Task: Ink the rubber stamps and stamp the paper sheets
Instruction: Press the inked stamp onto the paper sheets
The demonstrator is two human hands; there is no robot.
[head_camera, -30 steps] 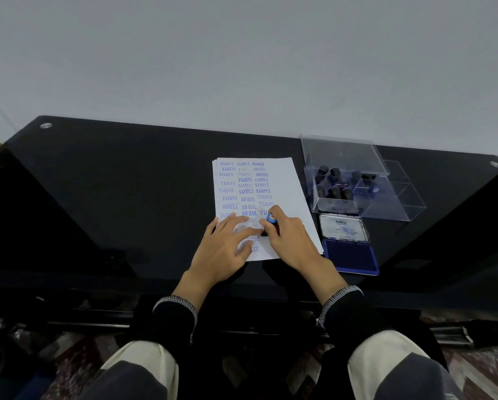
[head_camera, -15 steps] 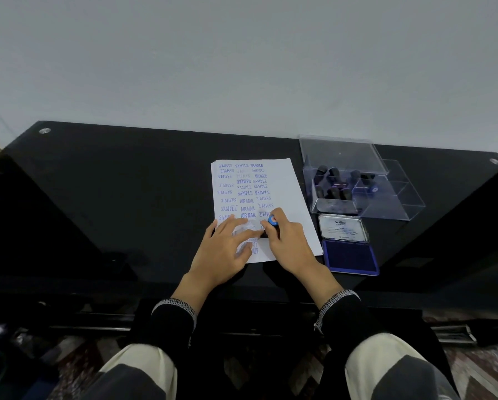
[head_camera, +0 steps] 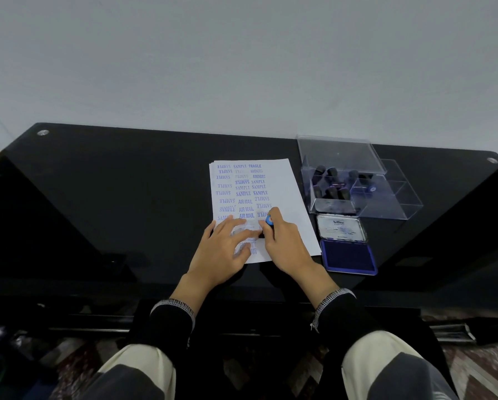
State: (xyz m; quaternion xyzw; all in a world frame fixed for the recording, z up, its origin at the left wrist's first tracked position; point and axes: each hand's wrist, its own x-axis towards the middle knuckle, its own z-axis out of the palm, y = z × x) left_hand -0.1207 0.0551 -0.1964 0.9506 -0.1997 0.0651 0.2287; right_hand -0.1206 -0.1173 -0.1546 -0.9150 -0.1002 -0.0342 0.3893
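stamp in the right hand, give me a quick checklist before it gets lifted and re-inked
1. Right hand grips the stamp: ok.
2. Left hand rests flat on the paper sheet, steadying it: ok.
3. Stamp face fully pressed down: cannot tell, hidden by fingers.
4. Ink pad open, beside the sheet: ok.
5. Unstamped space on the sheet's right side: ok.
6. Spare stamps in the clear box: ok.

Black long sleeves point(head_camera: 172, 321) are worn, cuffs point(head_camera: 333, 295) edged in white-and-black stitching; trousers point(head_camera: 386, 368) are panelled cream and grey.
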